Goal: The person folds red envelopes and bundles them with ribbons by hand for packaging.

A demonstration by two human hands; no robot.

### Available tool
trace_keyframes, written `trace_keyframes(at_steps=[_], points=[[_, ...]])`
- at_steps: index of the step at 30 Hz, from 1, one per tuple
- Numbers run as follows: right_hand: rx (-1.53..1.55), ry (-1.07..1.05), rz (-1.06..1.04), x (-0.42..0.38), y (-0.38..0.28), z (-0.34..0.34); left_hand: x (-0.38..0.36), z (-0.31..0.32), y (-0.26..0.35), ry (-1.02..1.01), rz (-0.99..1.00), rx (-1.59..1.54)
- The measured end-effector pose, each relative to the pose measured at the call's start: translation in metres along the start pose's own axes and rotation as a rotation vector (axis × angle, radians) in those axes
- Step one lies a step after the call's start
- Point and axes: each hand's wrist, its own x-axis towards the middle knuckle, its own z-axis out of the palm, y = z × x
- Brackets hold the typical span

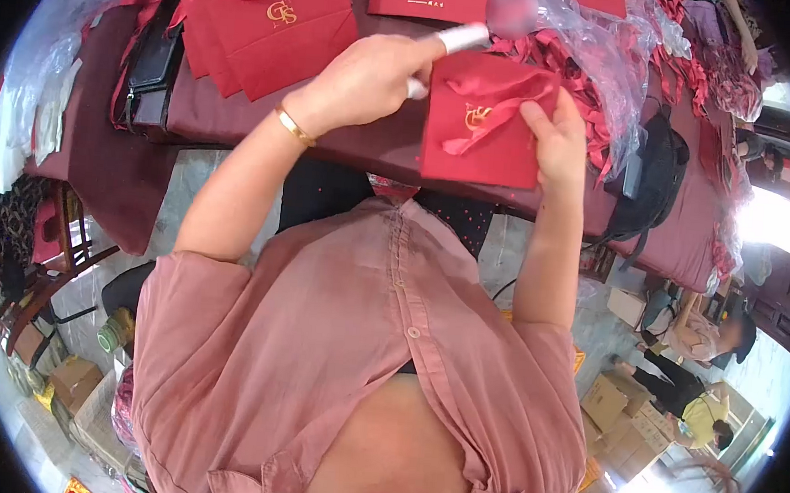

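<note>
My right hand [560, 134] grips a small red paper gift bag [475, 156] by its right edge, thumb on the front. A loose red ribbon [491, 116] hangs across the bag, partly over its gold lettering. My left hand [370, 75] is beside the bag's upper left corner, with a gold bracelet [294, 128] at the wrist. White coverings show on its outstretched index finger [464, 39] and its thumb [416, 89]. These two digits are apart, and I see nothing between them. The other fingers are curled and partly hidden.
Larger red gift bags [285, 51] lie on the dark red tablecloth [384, 140]. Clear plastic wrap [601, 50] and red ribbons are heaped at right, near a black backpack [653, 178]. A black case [158, 60] stands left. Cardboard boxes [618, 404] and other people are at far right.
</note>
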Motion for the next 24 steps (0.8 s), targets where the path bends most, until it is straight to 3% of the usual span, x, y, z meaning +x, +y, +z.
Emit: trace_keyframes(at_steps=[2,5,6,8,11,13,15,18,24], points=[[-0.034,0.014,0.031,0.002,-0.001,-0.011,-0.001,-0.010,0.005,-0.140,-0.006,-0.059],[0.003,0.007,0.033,0.001,-0.006,-0.011,-0.004,-0.002,0.000,0.131,0.065,-0.270],[0.117,0.034,-0.006,0.001,-0.008,-0.007,-0.004,0.000,0.006,0.130,0.066,-0.273],[0.231,0.058,-0.043,0.001,-0.007,-0.006,-0.008,0.003,0.015,0.393,0.169,-0.123],[0.301,0.038,-0.008,0.003,-0.005,-0.005,-0.019,0.018,0.010,0.185,0.099,-0.149],[0.297,0.075,-0.051,0.001,-0.005,0.001,-0.020,0.022,0.010,0.181,0.103,-0.176],[0.252,0.080,-0.081,0.002,-0.003,0.004,-0.020,0.019,0.013,-0.008,-0.011,-0.373],[0.157,0.098,-0.104,0.000,0.000,0.007,-0.018,0.006,0.025,-0.191,-0.103,-0.379],[0.035,0.115,-0.149,-0.002,0.004,0.006,-0.017,0.005,0.032,-0.184,-0.075,-0.373]])
